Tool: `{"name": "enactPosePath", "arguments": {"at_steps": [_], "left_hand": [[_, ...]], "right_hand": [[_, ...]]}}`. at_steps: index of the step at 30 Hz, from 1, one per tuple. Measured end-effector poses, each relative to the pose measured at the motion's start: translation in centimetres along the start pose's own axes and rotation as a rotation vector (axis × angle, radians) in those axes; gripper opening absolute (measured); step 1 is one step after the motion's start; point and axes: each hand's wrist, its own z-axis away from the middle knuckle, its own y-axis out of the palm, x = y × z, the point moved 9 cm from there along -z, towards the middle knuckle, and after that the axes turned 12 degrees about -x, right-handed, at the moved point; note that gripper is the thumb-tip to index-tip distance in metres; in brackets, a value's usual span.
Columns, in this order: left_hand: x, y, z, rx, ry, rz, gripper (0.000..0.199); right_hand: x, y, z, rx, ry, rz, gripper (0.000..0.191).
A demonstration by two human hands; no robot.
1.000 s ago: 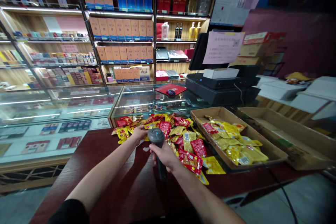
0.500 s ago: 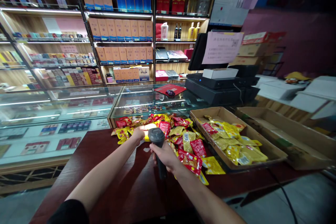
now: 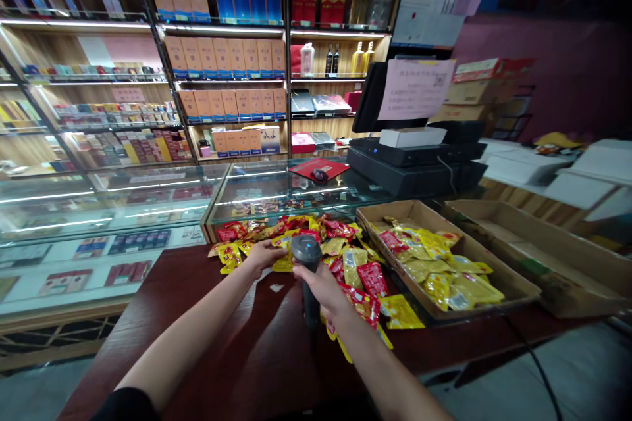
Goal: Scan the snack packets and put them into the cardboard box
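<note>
- My right hand [image 3: 323,284] grips the scanner [image 3: 307,270] by its handle, fingers wrapped tight, head aimed forward over the snack packets [image 3: 345,256] at frame centre.
- My left hand [image 3: 261,254] pinches a yellow packet [image 3: 284,262], fingers narrow, probably to present it to the scanner just beside it.
- Cardboard tray [image 3: 513,286] of packets, right of centre, near the tabletop [image 3: 217,335] edge.
- Bare tabletop lower left gives moving room.
</note>
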Motion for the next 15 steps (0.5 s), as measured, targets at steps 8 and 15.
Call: {"name": "enactPosePath", "arguments": {"at_steps": [8, 15], "left_hand": [[-0.1, 5.0, 2.9, 0.215, -0.077, 0.031, 0.046], [-2.6, 14.3, 4.8, 0.276, -0.035, 0.096, 0.04]], "right_hand": [[0.5, -3.8, -1.3, -0.106, 0.132, -0.143, 0.033], [4.3, -11.9, -2.3, -0.28, 0.043, -0.213, 0.032]]}}
